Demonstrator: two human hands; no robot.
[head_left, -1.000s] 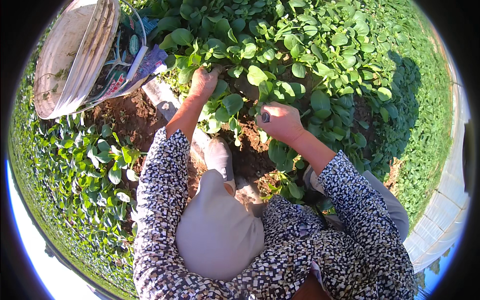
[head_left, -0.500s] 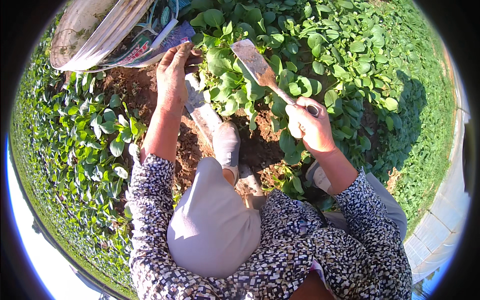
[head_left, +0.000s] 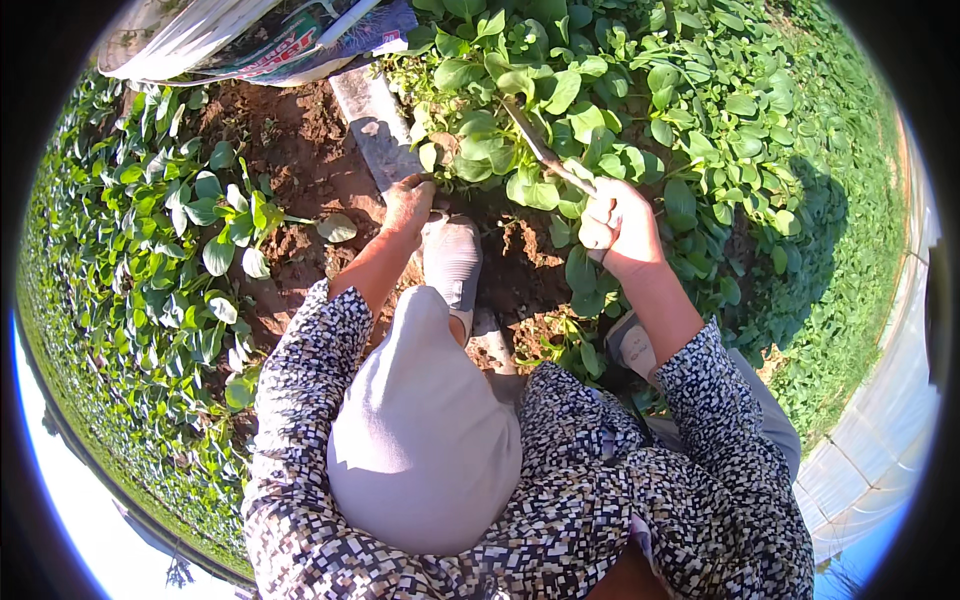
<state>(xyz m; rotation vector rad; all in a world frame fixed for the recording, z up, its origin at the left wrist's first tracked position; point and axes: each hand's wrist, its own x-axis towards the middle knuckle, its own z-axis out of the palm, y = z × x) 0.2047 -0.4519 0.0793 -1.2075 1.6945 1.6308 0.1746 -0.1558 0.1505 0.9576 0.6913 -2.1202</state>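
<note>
Right grip clasps a slim tool, best steered gently among leaves; whether the left grip holds anything is unclear.

Red-and-white lettering, small number, on white bucket

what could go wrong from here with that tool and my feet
The hand tool in your right hand points in among the leafy plants, so it might nick leaves you want intact. Your right shoe sits close beside low leaves; shifting your weight could crush them.
</note>
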